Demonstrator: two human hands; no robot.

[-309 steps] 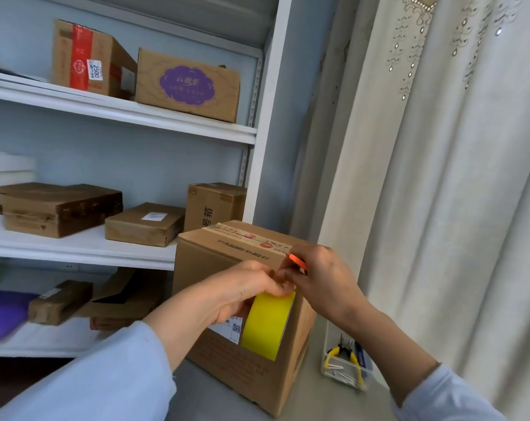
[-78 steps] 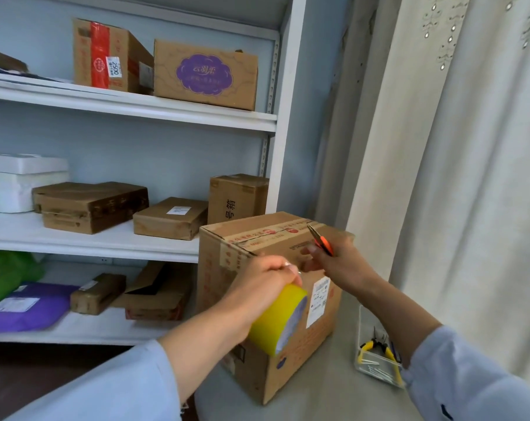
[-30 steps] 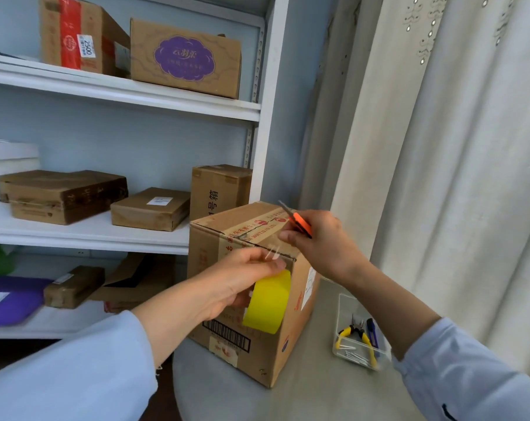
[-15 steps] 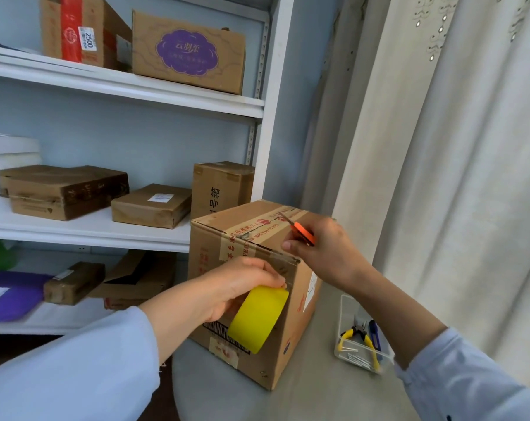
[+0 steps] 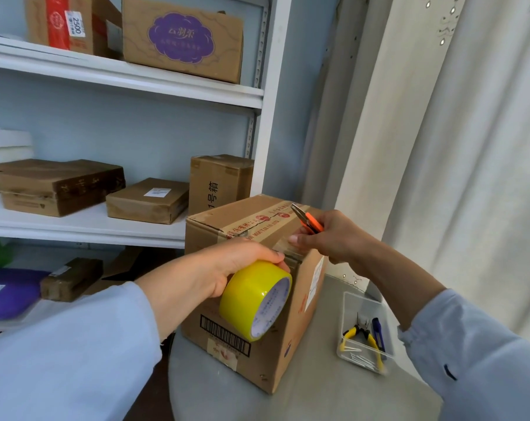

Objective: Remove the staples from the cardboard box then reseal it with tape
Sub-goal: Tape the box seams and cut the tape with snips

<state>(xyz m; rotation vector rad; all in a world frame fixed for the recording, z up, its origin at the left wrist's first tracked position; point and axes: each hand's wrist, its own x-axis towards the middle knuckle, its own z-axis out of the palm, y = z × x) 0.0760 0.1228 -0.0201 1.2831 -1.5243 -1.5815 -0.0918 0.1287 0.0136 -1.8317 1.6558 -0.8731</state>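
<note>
Left grip (image 5: pixel 227 268) clasps tape roll (image 5: pixel 254 302).

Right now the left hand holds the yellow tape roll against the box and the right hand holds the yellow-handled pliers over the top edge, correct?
Not quite. The right hand holds orange-handled scissors, not the pliers; the yellow-handled pliers lie in the clear tray on the table. The head view shows this. The rest stands: the left hand holds the yellow tape roll against the box.

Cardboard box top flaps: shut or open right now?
Shut. The cardboard box has its flaps lying flat under printed tape, though that tape looks torn at the seam.
</note>
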